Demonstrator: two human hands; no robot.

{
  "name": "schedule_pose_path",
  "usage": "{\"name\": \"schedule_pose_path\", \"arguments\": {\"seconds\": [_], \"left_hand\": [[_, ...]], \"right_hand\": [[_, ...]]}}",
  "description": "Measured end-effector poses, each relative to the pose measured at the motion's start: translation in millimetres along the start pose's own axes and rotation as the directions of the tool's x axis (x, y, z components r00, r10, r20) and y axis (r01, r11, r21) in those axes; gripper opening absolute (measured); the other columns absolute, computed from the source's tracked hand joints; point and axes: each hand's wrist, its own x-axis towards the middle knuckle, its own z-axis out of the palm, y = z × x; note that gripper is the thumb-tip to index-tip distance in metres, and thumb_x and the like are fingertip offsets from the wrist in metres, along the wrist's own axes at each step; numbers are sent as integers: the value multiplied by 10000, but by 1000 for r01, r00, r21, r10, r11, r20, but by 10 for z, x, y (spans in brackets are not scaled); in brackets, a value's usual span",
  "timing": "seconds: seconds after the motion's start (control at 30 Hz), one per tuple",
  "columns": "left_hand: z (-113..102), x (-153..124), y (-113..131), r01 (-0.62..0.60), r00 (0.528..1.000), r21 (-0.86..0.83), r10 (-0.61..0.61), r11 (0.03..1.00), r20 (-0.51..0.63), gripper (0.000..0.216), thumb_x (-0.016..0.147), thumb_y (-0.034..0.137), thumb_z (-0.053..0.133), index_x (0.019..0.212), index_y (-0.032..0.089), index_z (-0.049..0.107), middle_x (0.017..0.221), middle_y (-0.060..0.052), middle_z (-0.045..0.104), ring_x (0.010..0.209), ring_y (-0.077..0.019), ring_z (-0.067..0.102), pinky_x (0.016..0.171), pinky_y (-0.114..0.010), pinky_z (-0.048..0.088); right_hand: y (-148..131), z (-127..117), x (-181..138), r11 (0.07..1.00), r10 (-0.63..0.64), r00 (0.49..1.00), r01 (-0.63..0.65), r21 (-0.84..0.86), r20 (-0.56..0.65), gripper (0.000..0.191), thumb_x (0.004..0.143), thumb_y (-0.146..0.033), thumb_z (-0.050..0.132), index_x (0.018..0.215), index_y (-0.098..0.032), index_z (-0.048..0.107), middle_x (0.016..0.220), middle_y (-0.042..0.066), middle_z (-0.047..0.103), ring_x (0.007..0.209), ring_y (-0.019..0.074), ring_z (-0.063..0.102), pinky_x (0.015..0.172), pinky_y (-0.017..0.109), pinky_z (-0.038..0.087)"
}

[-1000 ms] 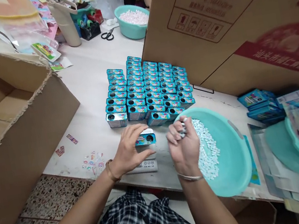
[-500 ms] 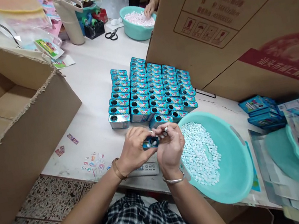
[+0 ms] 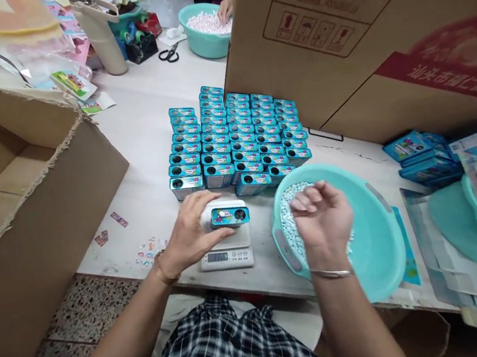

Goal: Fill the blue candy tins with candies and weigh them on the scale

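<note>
A small blue tin (image 3: pixel 230 216) with a round dark hole in its top sits on the white kitchen scale (image 3: pixel 227 259). My left hand (image 3: pixel 187 229) is around the tin's left end, thumb and fingers spread apart and not closed on it. Over the left part of the turquoise basin (image 3: pixel 372 253) is my right hand (image 3: pixel 323 219), palm towards me and fingers curled in; whether anything is inside them cannot be made out. Pale blue and white candies (image 3: pixel 289 219) lie in the basin, partly hidden by this hand. Behind the scale stand rows of similar tins (image 3: pixel 217 145).
An open cardboard box (image 3: pixel 83 187) stands at the left, a large carton (image 3: pixel 335 44) at the back right. More blue packs (image 3: pixel 415 159) lie on the right. Scissors (image 3: pixel 169 54), a tumbler (image 3: pixel 103 39) and another basin (image 3: pixel 208 42) with a co-worker's hand (image 3: pixel 225 9) are farther back.
The blue tin, held between both hands before, now rests on the scale. My left hand has opened around it, and my right hand has moved right, over the basin.
</note>
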Motion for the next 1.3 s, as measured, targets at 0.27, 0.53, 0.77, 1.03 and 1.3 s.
{"name": "schedule_pose_path", "arguments": {"seconds": [0.27,0.53,0.77,1.03,1.3], "left_hand": [[-379,-270,-117,193,975,53,-185,980,-124,421,830,374,694,1212,238,579,1207,-47,614,1155,-223,562,1026,-382,435],[-277,-283,9,184,974,41,-176,982,-142,387,849,359,672,1202,231,579,1202,-54,611,1144,-216,565,1008,-387,447],[-293,-304,30,171,980,59,-163,983,-115,384,864,351,656,1219,234,569,1201,-59,608,1144,-214,556,1005,-399,446],[-235,-232,39,123,990,33,-120,992,-75,368,881,336,638,1234,249,580,1174,-63,605,1132,-219,557,1001,-400,445],[41,27,37,-100,994,157,90,982,66,555,810,403,714,1302,229,526,1255,-99,550,1192,-258,485,1036,-438,394]], "right_hand": [[-539,-1151,334,259,-118,990,108,-960,79,177,798,-368,604,820,-193,607,604,-38,484,543,118,430,527,247,317],[-174,-1026,574,-741,151,981,193,-643,120,555,922,-598,402,1262,-161,437,985,154,687,871,324,657,690,348,395],[-129,-1091,538,-699,235,943,333,-633,237,195,973,-332,408,1057,-182,501,904,134,681,760,253,641,639,309,349],[-528,-1104,352,624,169,983,-52,-779,69,266,805,-443,653,840,-196,559,645,-38,515,477,87,362,460,209,309],[-414,-777,75,990,125,992,-126,-69,-13,112,798,-279,584,786,-186,522,781,2,532,616,91,508,486,184,428]]}}
